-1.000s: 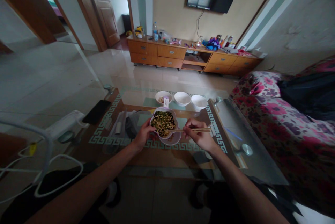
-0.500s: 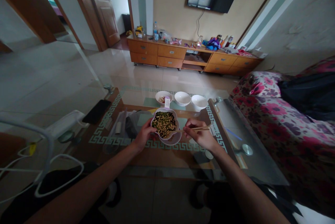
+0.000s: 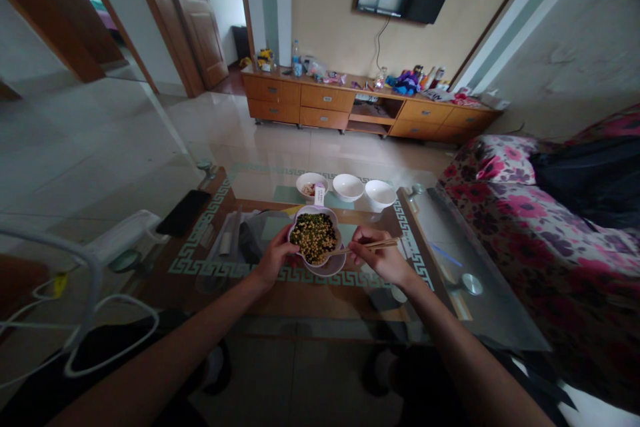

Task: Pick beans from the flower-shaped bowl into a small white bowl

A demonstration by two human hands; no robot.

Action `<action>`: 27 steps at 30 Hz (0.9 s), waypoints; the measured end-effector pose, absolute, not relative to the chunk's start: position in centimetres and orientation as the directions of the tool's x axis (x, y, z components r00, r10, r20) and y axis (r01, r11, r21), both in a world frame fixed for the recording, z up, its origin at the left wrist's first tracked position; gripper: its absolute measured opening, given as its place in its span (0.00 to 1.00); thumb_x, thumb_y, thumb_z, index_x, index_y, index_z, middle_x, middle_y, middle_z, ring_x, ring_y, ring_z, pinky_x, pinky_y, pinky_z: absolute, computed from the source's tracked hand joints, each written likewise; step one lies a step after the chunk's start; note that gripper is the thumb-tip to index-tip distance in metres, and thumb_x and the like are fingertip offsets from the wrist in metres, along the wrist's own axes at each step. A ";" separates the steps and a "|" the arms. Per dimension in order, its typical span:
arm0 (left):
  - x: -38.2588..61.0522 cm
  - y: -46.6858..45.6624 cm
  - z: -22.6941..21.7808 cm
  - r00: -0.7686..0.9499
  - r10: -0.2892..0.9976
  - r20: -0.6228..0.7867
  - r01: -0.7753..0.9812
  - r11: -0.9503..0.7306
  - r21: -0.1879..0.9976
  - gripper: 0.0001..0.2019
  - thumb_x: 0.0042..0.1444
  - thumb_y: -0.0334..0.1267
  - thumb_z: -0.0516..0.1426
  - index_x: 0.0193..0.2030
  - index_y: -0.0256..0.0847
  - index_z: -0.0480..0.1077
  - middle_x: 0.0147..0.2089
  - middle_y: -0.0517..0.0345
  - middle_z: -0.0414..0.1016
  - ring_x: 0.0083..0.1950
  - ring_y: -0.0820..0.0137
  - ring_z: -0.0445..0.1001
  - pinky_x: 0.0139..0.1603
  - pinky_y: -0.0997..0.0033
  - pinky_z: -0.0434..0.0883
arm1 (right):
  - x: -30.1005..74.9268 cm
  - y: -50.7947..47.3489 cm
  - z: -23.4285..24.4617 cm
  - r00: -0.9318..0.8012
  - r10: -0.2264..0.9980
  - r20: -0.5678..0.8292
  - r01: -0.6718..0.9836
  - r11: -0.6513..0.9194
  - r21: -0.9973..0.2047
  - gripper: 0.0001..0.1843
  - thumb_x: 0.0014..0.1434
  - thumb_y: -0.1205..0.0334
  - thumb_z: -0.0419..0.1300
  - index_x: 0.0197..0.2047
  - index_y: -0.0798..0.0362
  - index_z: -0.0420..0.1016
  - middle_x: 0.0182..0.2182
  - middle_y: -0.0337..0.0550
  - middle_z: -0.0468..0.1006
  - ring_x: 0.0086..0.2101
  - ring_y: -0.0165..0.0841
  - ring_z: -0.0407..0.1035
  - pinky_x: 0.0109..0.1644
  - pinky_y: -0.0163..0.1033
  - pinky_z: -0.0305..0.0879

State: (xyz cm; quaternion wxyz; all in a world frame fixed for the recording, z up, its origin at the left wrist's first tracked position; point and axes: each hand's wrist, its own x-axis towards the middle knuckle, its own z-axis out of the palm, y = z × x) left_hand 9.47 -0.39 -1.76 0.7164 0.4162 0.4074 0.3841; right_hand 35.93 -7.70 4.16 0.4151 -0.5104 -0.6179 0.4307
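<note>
My left hand (image 3: 276,255) grips the left rim of a pale, scalloped bowl (image 3: 341,241) with a short labelled handle at its far side. Small yellowish and dark green pieces of food (image 3: 314,238) fill it; their kind is too small to tell. My right hand (image 3: 376,255) is closed round a pair of wooden chopsticks (image 3: 383,244), whose tips reach the food at the bowl's lower right. Partly hidden beneath the scalloped bowl is a white bowl (image 3: 334,267). Beyond it stand three white bowls in a row: the left bowl (image 3: 303,182) has some food in it, beside a middle bowl (image 3: 349,188) and a right bowl (image 3: 380,194).
Everything stands on a glass coffee table (image 3: 300,307). A black phone-like slab (image 3: 184,212) and a white plastic container (image 3: 125,235) lie at the left. White cables (image 3: 115,334) loop at the lower left. A flowered sofa (image 3: 545,227) borders the right side; a cluttered TV cabinet (image 3: 325,99) stands behind.
The chopsticks have shifted very slightly in my right hand, their rear ends a little left. My left hand and the scalloped bowl stay nearly where they were.
</note>
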 end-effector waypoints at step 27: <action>9.3 0.8 0.0 0.358 0.920 -0.157 -0.201 0.241 0.950 0.32 0.41 0.43 0.68 0.56 0.37 0.76 0.34 0.59 0.81 0.27 0.66 0.75 0.20 0.73 0.68 | 35.8 -7.6 5.1 -0.090 0.993 0.074 0.241 0.093 -0.966 0.24 0.66 0.38 0.68 0.33 0.50 0.75 0.28 0.41 0.83 0.25 0.32 0.78 0.29 0.36 0.78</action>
